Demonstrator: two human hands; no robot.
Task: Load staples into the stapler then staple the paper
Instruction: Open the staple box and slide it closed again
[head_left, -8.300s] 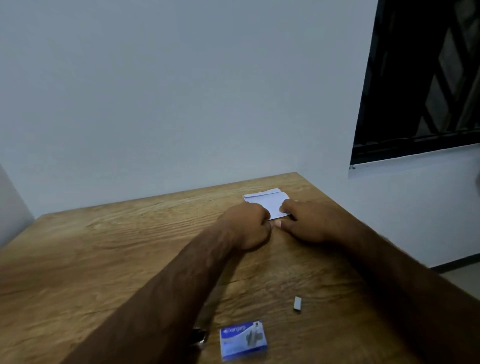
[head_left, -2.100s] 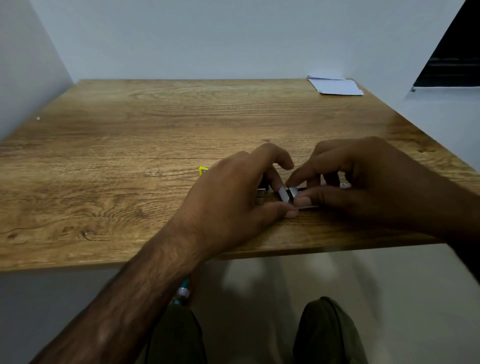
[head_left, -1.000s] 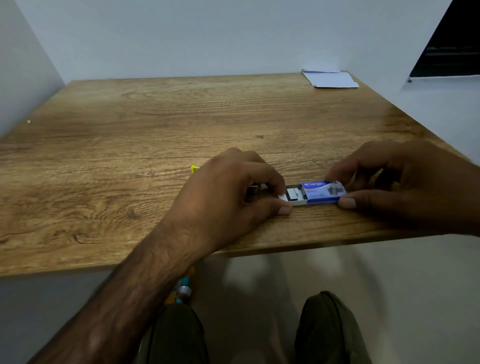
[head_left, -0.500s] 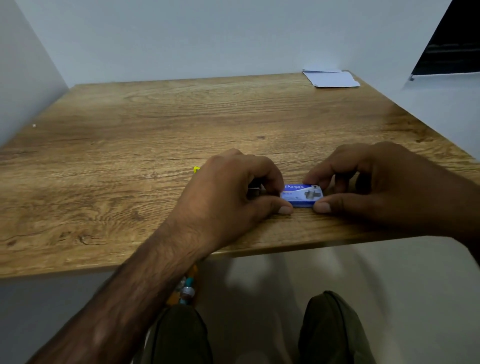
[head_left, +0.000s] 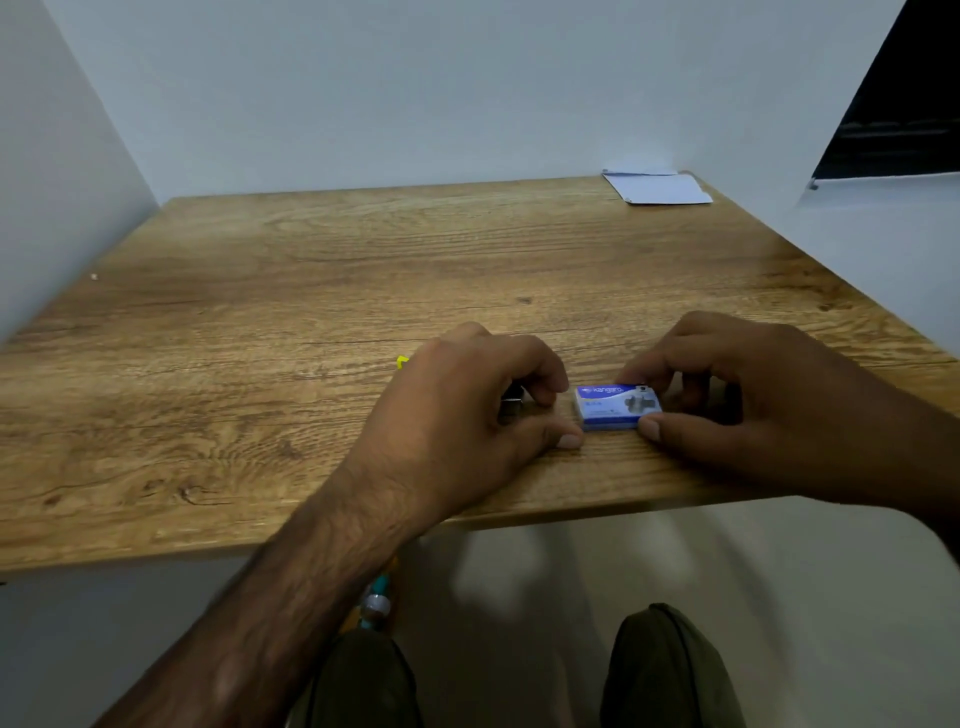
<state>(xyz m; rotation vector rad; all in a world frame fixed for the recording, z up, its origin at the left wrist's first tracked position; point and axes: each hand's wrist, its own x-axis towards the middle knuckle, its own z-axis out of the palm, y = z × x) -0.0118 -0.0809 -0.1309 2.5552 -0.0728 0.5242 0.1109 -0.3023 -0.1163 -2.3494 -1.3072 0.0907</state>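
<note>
A small blue staple box (head_left: 618, 409) lies closed near the table's front edge. My right hand (head_left: 753, 405) pinches it between thumb and fingers. Just left of the box, my left hand (head_left: 467, 415) curls over the stapler (head_left: 511, 407). The hand hides most of the stapler. Only a metal part under the fingers and a yellow tip (head_left: 402, 361) beyond the knuckles show. My left thumb rests on the wood, a little apart from the box. The folded white paper (head_left: 658, 187) lies at the far right corner.
The wooden table (head_left: 311, 291) meets pale walls at the back and on the left. Its right edge drops off beside a dark window (head_left: 898, 104). My knees (head_left: 665, 670) show below the front edge, and a small coloured object (head_left: 376, 597) hangs by my left forearm.
The open tray of the staple box was pushed shut between both hands. My left fingers have since drawn slightly away from the box, and my right hand still pinches it.
</note>
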